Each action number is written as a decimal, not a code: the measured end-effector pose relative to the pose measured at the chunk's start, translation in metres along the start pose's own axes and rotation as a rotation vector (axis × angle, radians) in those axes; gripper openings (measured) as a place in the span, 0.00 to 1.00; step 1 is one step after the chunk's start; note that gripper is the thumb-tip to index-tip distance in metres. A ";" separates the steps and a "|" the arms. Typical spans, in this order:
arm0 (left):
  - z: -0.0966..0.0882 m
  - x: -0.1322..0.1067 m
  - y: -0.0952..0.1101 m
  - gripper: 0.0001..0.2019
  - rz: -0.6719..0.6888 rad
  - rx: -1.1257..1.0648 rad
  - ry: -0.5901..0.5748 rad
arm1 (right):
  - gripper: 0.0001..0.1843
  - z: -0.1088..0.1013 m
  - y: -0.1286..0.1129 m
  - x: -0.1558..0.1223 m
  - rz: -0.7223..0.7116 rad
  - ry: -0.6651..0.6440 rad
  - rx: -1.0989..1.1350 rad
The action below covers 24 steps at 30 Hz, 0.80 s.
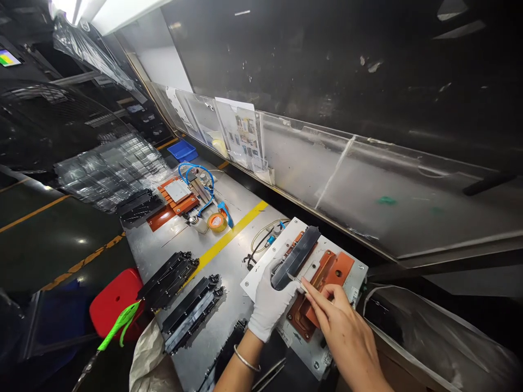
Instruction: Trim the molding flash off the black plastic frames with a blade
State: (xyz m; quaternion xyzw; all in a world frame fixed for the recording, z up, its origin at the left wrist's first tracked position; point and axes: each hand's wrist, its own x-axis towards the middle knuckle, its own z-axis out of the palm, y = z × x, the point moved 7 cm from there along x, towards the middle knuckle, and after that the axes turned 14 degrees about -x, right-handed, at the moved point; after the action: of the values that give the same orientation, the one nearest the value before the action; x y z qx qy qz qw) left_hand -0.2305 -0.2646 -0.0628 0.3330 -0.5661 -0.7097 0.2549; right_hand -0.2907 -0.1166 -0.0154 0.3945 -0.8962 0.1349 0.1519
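Observation:
My left hand (269, 305), in a white glove, is closed around the lower end of a long black plastic part (297, 256). The part lies slantwise over a fixture (353, 267) with a white plate and orange-brown blocks. My bare right hand (341, 321) has its thumb and forefinger pinched together at the part's near end, close to the gloved thumb. Whatever sits between those fingertips is too small to make out. Beside my left forearm lies a pair of tweezers (269, 374), partly hidden.
Several black parts (194, 310) lie in rows on the metal table (235, 250), left of my hands. Farther back are a tape roll (217, 221), a second orange fixture (180, 193) and a blue tray (182, 150). A red stool (116, 299) stands at the left; a panel rises behind.

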 end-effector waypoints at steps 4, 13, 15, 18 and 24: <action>0.000 0.001 -0.003 0.28 0.019 0.013 -0.002 | 0.27 0.003 -0.002 0.001 0.000 -0.001 0.000; -0.002 0.001 -0.005 0.28 0.011 0.073 0.033 | 0.27 0.005 -0.001 -0.003 0.043 -0.019 0.002; -0.001 0.001 -0.005 0.28 0.013 0.085 0.031 | 0.27 0.010 0.000 -0.003 0.067 -0.054 0.013; 0.002 0.003 -0.005 0.26 0.038 0.107 0.042 | 0.27 0.017 0.000 -0.002 0.124 -0.088 0.025; 0.002 0.000 0.007 0.32 0.090 0.143 0.047 | 0.25 0.012 0.013 -0.006 0.273 0.004 0.166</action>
State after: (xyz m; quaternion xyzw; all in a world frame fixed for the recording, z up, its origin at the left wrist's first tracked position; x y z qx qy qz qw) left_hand -0.2321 -0.2645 -0.0555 0.3412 -0.6234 -0.6474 0.2753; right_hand -0.2985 -0.1087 -0.0304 0.2801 -0.9269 0.2284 0.1008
